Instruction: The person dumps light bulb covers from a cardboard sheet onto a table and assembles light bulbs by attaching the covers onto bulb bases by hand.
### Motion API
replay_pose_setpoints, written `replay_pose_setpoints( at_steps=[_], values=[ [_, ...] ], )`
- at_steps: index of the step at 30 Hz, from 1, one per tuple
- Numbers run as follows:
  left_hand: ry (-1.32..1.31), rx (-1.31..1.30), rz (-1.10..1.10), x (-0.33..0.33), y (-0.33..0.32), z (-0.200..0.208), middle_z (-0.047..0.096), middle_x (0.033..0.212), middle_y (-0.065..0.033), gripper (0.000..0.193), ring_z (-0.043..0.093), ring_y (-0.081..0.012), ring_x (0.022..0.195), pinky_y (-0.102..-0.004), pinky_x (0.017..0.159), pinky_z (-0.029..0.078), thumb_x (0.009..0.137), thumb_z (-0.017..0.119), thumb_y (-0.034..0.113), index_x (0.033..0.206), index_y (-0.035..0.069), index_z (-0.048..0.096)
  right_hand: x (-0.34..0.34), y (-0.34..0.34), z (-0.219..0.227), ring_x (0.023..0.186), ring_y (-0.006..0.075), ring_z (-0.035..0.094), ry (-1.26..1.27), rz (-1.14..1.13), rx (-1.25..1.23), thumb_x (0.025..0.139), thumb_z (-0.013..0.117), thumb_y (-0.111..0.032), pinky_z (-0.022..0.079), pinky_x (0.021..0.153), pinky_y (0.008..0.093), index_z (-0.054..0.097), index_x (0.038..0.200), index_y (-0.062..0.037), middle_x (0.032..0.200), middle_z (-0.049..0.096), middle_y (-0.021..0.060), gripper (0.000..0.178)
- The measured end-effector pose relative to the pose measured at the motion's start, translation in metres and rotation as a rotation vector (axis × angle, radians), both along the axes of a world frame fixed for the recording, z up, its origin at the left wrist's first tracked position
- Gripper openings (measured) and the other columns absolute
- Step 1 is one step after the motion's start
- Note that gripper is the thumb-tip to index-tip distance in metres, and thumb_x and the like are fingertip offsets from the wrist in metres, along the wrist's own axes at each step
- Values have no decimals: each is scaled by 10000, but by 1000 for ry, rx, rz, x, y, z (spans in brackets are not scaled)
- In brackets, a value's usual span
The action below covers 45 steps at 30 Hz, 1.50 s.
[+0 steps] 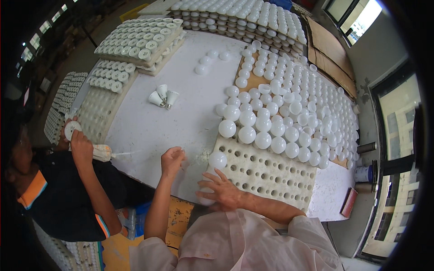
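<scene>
My left hand is above the near edge of the white table, fingers curled in. What they hold, if anything, is hidden. Over the near left corner of a pale foam tray with rows of holes, my right hand has its fingers spread. Partly beneath its palm shows a white rounded dome; whether the hand presses on it I cannot tell. Just beyond the fingertips a white globe bulb cover sits on the tray corner. Many more white globe covers crowd the tray's far side.
Three white bulb housings lie mid-table, with several loose covers beyond. Stacked trays of housings stand far left, stacked trays of covers at the back. At left, a co-worker's hands hold a round white part near a nozzled bottle.
</scene>
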State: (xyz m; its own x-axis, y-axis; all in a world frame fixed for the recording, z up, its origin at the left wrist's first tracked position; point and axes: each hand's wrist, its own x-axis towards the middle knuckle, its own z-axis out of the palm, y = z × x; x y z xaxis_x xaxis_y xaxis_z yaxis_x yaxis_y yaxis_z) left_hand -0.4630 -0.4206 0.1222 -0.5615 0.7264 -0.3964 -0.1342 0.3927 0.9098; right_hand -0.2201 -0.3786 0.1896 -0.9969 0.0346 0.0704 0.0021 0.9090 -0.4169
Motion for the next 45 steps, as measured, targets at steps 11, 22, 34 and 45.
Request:
replay_pose_setpoints(
  at_steps=[11,22,34,45],
  values=[
    [1034,-542,101,-132,253,-73,131,1500,-286,846,197,-521,1345,-586,1019,337,648,800,426,1351,133,432,104,197,27,977,274,597,347,-802,-284,738,741,-53,508,769,337,615,1160,-84,1067,607,121,442],
    [1066,-189,17,-181,349,-162,108,1539,-186,720,208,-447,1367,-488,1102,296,737,747,135,1381,120,425,94,504,-48,1100,355,528,94,-906,48,704,740,-118,464,911,416,538,1247,-91,1196,539,170,580],
    [1081,57,-381,-144,412,-136,411,1425,-152,685,199,-427,1381,-441,1110,282,699,766,107,1309,1,473,48,604,-101,1211,355,460,-259,-1077,-252,697,743,-155,412,1002,414,417,1329,-81,1314,473,188,715],
    [845,215,-523,-64,398,-94,426,1373,-258,768,292,-397,1354,-419,1084,317,690,765,122,1356,-23,412,55,560,-40,1060,334,536,25,-851,393,585,806,-188,416,928,425,502,1184,-53,1072,562,151,686]
  ],
)
